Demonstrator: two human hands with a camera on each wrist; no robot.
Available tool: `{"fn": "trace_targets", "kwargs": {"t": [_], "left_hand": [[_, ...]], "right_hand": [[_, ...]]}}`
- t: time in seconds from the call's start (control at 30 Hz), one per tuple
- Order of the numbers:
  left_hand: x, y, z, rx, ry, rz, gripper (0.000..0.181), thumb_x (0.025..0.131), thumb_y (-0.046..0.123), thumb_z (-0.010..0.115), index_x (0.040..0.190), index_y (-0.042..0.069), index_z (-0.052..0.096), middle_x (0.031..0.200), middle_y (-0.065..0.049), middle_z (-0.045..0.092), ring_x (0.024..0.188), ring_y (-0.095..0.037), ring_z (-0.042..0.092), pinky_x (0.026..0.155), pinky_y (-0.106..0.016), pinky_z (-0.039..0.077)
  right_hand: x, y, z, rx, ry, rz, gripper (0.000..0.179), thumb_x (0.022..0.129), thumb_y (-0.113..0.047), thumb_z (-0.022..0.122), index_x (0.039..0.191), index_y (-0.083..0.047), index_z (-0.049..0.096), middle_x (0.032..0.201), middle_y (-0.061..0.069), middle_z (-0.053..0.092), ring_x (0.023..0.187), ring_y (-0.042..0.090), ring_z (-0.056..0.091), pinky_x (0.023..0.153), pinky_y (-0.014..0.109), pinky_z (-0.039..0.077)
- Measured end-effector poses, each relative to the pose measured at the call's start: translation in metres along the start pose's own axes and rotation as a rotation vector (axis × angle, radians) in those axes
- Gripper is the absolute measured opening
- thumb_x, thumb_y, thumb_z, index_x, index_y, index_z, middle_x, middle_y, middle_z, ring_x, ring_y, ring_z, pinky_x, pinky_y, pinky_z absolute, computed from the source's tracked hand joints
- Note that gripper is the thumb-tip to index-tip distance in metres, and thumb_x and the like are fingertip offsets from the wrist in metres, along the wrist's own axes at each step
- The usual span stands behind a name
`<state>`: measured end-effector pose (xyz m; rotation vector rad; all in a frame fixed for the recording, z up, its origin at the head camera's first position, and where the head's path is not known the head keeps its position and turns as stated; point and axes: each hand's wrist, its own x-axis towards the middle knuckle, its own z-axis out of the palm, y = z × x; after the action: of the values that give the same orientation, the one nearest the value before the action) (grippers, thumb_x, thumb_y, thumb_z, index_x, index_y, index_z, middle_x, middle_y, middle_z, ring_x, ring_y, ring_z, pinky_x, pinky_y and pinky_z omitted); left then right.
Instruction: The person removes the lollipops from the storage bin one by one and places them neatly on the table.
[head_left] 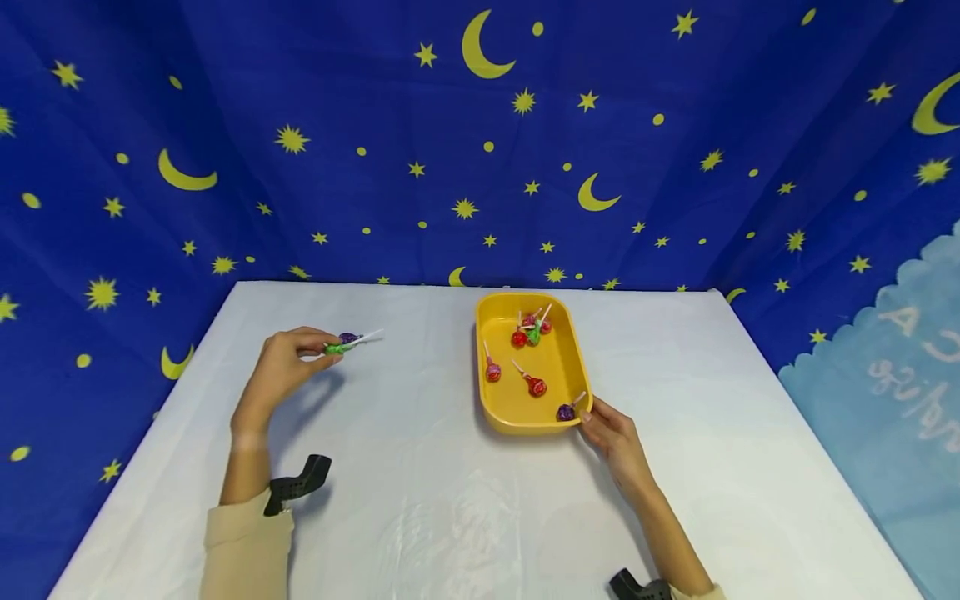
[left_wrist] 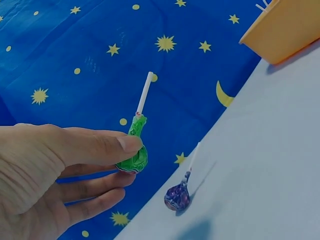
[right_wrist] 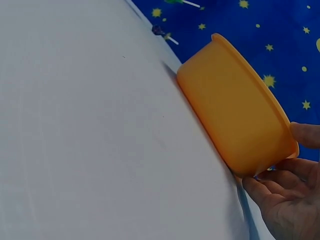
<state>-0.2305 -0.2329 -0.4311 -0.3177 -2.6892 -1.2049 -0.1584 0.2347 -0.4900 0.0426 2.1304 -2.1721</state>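
Note:
My left hand (head_left: 288, 367) pinches a green-wrapped lollipop (left_wrist: 134, 152) between thumb and fingers, above the left part of the table. Its white stick points up and away in the left wrist view. Just past it, a purple-wrapped lollipop (left_wrist: 178, 195) lies on the white table. At the near right corner of a yellow plastic tub (head_left: 491, 414), my right hand (head_left: 617, 442) grips the wall, thumb at the rim and fingers against the outside. Inside the tub are several lollipops: a purple one (head_left: 566, 412), a red one (head_left: 536, 386), a pink one (head_left: 492, 371) and a far cluster.
A white sheet covers the table (head_left: 420, 467). Blue cloth (head_left: 360, 192) with yellow moons and stars hangs behind the table and at its sides. On the right, a light blue patch with pale lettering (head_left: 915, 392) shows. A black wrist camera (head_left: 300, 482) sits on the left sleeve.

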Motion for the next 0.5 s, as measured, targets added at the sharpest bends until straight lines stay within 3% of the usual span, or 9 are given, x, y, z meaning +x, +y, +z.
{"fn": "trace_targets", "kwargs": {"t": [0.27, 0.5], "left_hand": [[0.001, -0.005, 0.002, 0.013, -0.009, -0.002, 0.019, 0.083, 0.0, 0.074, 0.102, -0.004, 0.074, 0.107, -0.023, 0.069, 0.097, -0.04, 0.066, 0.085, -0.052, 0.054], [0.001, -0.014, 0.009, 0.02, -0.064, -0.042, 0.022, 0.083, -0.001, 0.073, 0.105, -0.005, 0.073, 0.11, -0.026, 0.068, 0.096, -0.04, 0.066, 0.084, -0.05, 0.055]], "right_hand": [[-0.001, 0.002, -0.002, 0.012, -0.005, 0.001, 0.056, 0.098, -0.003, 0.05, 0.144, 0.017, 0.027, 0.146, 0.035, 0.035, 0.11, -0.003, 0.06, 0.093, 0.016, 0.048], [0.0, 0.001, -0.001, 0.024, -0.011, -0.011, 0.056, 0.098, -0.003, 0.049, 0.144, 0.018, 0.026, 0.147, 0.036, 0.034, 0.11, -0.003, 0.06, 0.093, 0.016, 0.048]]}}
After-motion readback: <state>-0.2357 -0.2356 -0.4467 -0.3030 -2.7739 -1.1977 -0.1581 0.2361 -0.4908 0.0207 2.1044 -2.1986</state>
